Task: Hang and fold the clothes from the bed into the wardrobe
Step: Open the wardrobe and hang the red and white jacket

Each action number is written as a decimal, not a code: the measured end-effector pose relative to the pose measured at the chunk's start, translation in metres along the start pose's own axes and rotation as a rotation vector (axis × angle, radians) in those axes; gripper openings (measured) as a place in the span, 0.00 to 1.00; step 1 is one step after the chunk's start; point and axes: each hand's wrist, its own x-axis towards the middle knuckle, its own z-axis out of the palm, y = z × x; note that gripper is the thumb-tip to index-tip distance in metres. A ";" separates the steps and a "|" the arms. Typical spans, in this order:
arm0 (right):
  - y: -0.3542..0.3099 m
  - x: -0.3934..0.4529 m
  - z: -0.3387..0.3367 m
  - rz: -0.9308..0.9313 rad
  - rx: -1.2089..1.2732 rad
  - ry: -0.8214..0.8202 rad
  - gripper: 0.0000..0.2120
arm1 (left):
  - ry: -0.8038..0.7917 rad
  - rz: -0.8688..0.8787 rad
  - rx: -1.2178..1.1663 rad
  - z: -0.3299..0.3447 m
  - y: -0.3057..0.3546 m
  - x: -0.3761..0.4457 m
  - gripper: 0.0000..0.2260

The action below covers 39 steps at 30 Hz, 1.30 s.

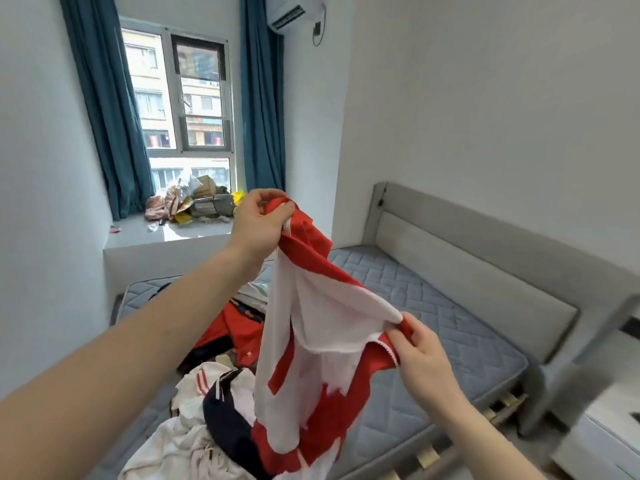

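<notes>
Left hand [258,220]: raised, fingers pinching the top edge of the red and white shirt [311,341].
Right hand [420,355]: lower, gripping another edge of the shirt.
Shirt: held in the air between both hands, hanging over the bed [433,323].
Clothes pile [207,410]: heaped on the mattress beneath the shirt.
Window sill [194,233]: cluttered with boxes and bags.

Red-white garment [311,341] aloft above bed [450,323]

White walls [485,98], daylight through a window [180,98] with 2 teal curtains [104,98], cluttered sill [194,230], AC unit [287,12] up top, grey padded headboard [467,271].
</notes>
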 end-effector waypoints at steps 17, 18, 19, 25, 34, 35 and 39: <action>-0.039 -0.004 -0.133 0.192 0.167 0.280 0.14 | -0.976 -0.156 0.370 0.115 -0.069 -0.144 0.11; -0.037 -0.005 -0.139 0.186 0.182 0.334 0.13 | -1.045 -0.155 0.382 0.126 -0.073 -0.159 0.12; -0.036 -0.006 -0.144 0.175 0.196 0.376 0.12 | -1.097 -0.152 0.401 0.137 -0.079 -0.172 0.16; -0.035 -0.022 -0.187 0.120 0.308 0.622 0.13 | -1.191 -0.176 0.521 0.211 -0.137 -0.212 0.25; 0.000 -0.089 -0.296 0.290 0.077 1.015 0.15 | -1.212 -0.081 0.548 0.302 -0.186 -0.181 0.11; 0.005 -0.099 -0.306 0.325 0.056 1.061 0.16 | -1.214 -0.045 0.531 0.313 -0.184 -0.174 0.11; 0.025 -0.137 -0.336 0.379 -0.010 1.193 0.17 | -1.297 0.055 0.505 0.354 -0.173 -0.153 0.14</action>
